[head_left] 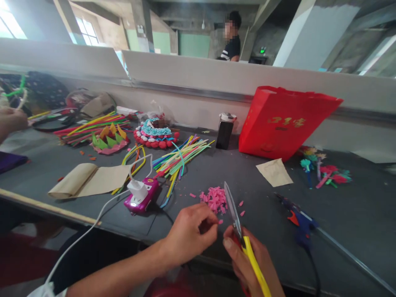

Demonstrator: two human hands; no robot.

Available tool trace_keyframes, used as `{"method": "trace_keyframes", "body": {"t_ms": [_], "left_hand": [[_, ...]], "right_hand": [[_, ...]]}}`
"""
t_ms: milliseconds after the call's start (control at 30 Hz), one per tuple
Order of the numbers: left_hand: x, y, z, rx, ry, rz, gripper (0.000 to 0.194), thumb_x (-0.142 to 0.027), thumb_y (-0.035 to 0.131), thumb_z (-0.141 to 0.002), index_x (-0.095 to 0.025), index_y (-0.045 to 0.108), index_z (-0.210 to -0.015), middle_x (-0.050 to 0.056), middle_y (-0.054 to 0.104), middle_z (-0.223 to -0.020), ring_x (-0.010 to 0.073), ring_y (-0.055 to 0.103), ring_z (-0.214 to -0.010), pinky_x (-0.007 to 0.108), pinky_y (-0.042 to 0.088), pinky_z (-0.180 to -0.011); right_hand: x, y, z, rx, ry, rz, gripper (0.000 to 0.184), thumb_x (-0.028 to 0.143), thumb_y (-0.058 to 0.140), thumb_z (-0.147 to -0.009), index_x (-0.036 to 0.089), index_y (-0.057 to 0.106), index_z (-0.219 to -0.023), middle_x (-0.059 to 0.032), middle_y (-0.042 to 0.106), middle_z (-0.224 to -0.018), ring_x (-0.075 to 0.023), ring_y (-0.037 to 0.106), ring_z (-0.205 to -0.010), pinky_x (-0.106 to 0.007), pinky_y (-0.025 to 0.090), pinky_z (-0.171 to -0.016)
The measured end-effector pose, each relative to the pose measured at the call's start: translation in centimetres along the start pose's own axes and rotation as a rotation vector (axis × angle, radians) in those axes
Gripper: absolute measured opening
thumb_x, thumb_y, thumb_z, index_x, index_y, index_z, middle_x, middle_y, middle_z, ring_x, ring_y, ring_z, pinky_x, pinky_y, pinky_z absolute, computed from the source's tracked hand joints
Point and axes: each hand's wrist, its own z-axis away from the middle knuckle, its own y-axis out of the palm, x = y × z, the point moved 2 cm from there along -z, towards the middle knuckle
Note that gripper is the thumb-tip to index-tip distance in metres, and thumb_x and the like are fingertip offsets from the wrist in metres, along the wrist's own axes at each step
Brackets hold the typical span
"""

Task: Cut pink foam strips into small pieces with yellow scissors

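My right hand (252, 260) is wrapped round the handles of a pair of scissors (233, 206), one yellow and one red. Their metal blades point up and away, almost together, beside a heap of small pink cut pieces (214, 199). In front of the heap, my left hand (194, 229) is closed in a pinch. At its fingertips shows a tiny pink piece (220, 222), the rest of it covered by the fingers. Two loose pink pieces lie just right of the blades.
A purple power socket (142, 196) with a white cable stands left, near a brown paper roll (89, 181) and colourful pipe cleaners (182, 156). Behind are a bottle (225, 131) and a red bag (284, 123). A glue gun (298, 220) lies right. Another person's hand (10, 121) is far left.
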Motion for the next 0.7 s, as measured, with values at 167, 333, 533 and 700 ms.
{"method": "trace_keyframes", "body": {"t_ms": [167, 333, 533, 700], "left_hand": [[-0.2, 1.3, 1.2, -0.018, 0.290, -0.227, 0.010, -0.006, 0.055, -0.075, -0.016, 0.059, -0.075, 0.000, 0.057, -0.064, 0.0113, 0.051, -0.059, 0.023, 0.036, -0.056], [-0.5, 1.6, 1.6, 0.002, 0.382, -0.463, 0.010, -0.010, 0.052, -0.081, -0.017, 0.056, -0.075, 0.002, 0.057, -0.065, 0.0142, 0.049, -0.060, 0.027, 0.036, -0.059], [-1.0, 1.6, 1.5, 0.070, 0.472, -0.623, 0.012, -0.012, 0.050, -0.082, -0.017, 0.055, -0.072, 0.003, 0.055, -0.063, 0.0152, 0.046, -0.057, 0.030, 0.033, -0.058], [-1.2, 1.9, 1.8, 0.075, 0.468, -0.627, 0.014, -0.010, 0.048, -0.081, -0.016, 0.057, -0.072, 0.003, 0.056, -0.063, 0.0154, 0.046, -0.057, 0.031, 0.031, -0.059]], "right_hand": [[-0.1, 0.6, 0.0, 0.057, 0.147, -0.236, 0.045, 0.061, 0.062, -0.077, 0.017, 0.057, -0.087, 0.0127, 0.026, -0.047, -0.0030, 0.022, -0.035, -0.015, 0.023, -0.031], [-0.2, 1.2, 0.1, 0.065, 0.210, -0.310, 0.049, 0.064, 0.063, -0.075, 0.017, 0.054, -0.087, 0.0142, 0.024, -0.046, -0.0017, 0.019, -0.036, -0.012, 0.020, -0.031], [-0.6, 1.6, 0.1, 0.045, 0.272, -0.396, 0.051, 0.065, 0.064, -0.073, 0.018, 0.053, -0.090, 0.0147, 0.023, -0.045, -0.0020, 0.020, -0.036, -0.011, 0.019, -0.031], [-0.9, 1.4, -0.1, 0.019, 0.221, -0.361, 0.050, 0.064, 0.063, -0.074, 0.018, 0.053, -0.092, 0.0134, 0.027, -0.048, -0.0025, 0.022, -0.037, -0.012, 0.021, -0.031]]}}
